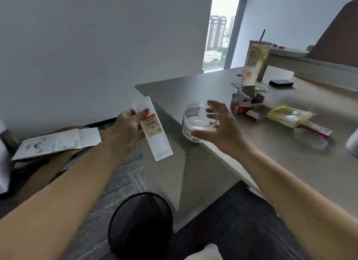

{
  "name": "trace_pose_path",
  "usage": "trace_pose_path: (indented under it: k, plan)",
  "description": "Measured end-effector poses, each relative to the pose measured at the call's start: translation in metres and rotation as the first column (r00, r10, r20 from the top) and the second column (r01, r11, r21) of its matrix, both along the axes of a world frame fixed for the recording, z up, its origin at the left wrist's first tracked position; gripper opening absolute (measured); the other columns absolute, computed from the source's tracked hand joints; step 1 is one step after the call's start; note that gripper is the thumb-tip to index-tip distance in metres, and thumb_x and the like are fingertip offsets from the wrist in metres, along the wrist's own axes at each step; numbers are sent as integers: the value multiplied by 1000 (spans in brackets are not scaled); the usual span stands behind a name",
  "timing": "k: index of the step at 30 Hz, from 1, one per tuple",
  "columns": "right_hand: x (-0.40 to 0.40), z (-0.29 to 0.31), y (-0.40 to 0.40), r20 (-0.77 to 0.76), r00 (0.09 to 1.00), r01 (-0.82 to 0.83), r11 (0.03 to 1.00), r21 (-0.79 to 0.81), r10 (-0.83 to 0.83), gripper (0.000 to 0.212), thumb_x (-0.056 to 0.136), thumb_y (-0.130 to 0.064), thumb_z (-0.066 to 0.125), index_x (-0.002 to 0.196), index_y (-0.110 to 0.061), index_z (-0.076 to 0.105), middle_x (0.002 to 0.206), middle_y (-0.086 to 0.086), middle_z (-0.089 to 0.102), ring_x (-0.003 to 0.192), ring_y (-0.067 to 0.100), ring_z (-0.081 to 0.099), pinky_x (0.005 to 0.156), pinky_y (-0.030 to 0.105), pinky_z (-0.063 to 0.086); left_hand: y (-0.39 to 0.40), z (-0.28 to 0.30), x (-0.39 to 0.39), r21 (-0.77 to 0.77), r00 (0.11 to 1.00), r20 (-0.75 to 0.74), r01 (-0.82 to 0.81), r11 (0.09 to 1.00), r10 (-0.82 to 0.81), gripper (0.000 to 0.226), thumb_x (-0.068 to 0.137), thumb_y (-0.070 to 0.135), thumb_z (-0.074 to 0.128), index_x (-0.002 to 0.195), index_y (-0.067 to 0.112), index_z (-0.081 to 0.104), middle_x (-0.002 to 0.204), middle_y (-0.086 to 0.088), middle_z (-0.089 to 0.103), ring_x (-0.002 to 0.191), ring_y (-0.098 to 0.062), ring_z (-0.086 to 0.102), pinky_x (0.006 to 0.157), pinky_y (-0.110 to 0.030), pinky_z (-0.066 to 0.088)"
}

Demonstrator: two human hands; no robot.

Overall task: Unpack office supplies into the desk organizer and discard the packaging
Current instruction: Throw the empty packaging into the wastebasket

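My left hand (128, 127) grips a long clear plastic sleeve (155, 135) with a white and orange label, held over the floor left of the desk. Its inside looks empty. A clear round plastic jar (195, 122) stands open at the desk's left edge. My right hand (222, 122) is cupped round the jar's right side with fingers spread over its rim; whether it touches the jar I cannot tell. A black mesh bin (140, 226) stands on the floor below my left forearm.
On the desk (193, 87) lie a torn red and white carton (245, 106), a yellow packet (288, 116), a clear round lid (310, 140), a tall drink cup with a straw (254, 63) and a black case (280, 83). Flattened cardboard and papers (58, 141) lie on the floor at left.
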State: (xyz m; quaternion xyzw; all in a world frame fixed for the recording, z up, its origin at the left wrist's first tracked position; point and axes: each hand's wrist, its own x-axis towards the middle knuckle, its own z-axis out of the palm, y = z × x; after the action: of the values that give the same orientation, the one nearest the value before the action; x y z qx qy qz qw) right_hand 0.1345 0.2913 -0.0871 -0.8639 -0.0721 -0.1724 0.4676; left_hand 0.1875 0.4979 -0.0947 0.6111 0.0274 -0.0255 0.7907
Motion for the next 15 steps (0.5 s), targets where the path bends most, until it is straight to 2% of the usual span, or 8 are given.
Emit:
trace_pose_path:
  k: [3, 5, 7, 8, 11, 12, 15]
  plan:
    - [12, -25, 46, -59, 995, -86, 990, -110, 80, 87, 60, -22, 80, 132, -14, 32, 129, 6, 45, 105, 5, 41, 85, 16, 33, 53, -27, -6, 80, 994, -22, -109, 991, 112, 4, 87, 11, 51, 84, 11, 50, 82, -5, 59, 74, -18, 59, 61, -34, 48]
    - [16, -51, 69, -133, 985, -130, 981, -141, 111, 89, 59, -25, 80, 133, -18, 31, 130, 2, 45, 108, 5, 40, 88, 18, 31, 81, -53, -11, 182, 985, -49, -152, 972, 163, 9, 85, 10, 54, 92, 8, 50, 92, -9, 59, 83, -24, 60, 70, -39, 50]
    - [19, -84, 84, -215, 968, -162, 975, -151, 128, 91, 59, -25, 80, 133, -20, 29, 132, 1, 43, 114, 8, 39, 91, 20, 30, 100, -80, -14, 300, 981, -57, -159, 940, 184, 12, 83, 10, 57, 92, 8, 49, 101, -13, 58, 95, -30, 58, 84, -45, 48]
    - [19, -102, 89, -254, 959, -172, 972, -160, 128, 91, 59, -24, 80, 134, -19, 28, 132, 2, 42, 114, 9, 39, 92, 21, 30, 106, -93, -14, 363, 981, -56, -152, 919, 185, 12, 83, 10, 59, 88, 10, 48, 100, -13, 57, 96, -30, 57, 86, -45, 48]
    - [20, -154, 96, -360, 927, -185, 964, -193, 106, 93, 59, -22, 81, 134, -15, 27, 134, 4, 39, 119, 14, 41, 94, 21, 31, 109, -134, -13, 505, 989, -74, -74, 860, 128, 17, 81, 11, 61, 82, 15, 45, 84, -2, 56, 85, -22, 55, 65, -29, 47]
    - [21, -169, 96, -391, 916, -185, 961, -207, 92, 94, 58, -23, 81, 134, -14, 26, 135, 5, 38, 120, 14, 41, 93, 21, 31, 106, -148, -12, 536, 990, -98, -33, 844, 101, 18, 81, 12, 62, 82, 15, 45, 82, 1, 55, 84, -20, 54, 62, -27, 45]
    - [27, -206, 95, -466, 884, -174, 955, -240, 44, 95, 59, -25, 80, 135, -12, 25, 137, 8, 36, 122, 18, 41, 92, 21, 30, 95, -190, -6, 632, 982, -181, 81, 770, 45, 22, 80, 15, 63, 93, 11, 45, 96, -5, 56, 88, -22, 53, 76, -36, 47]
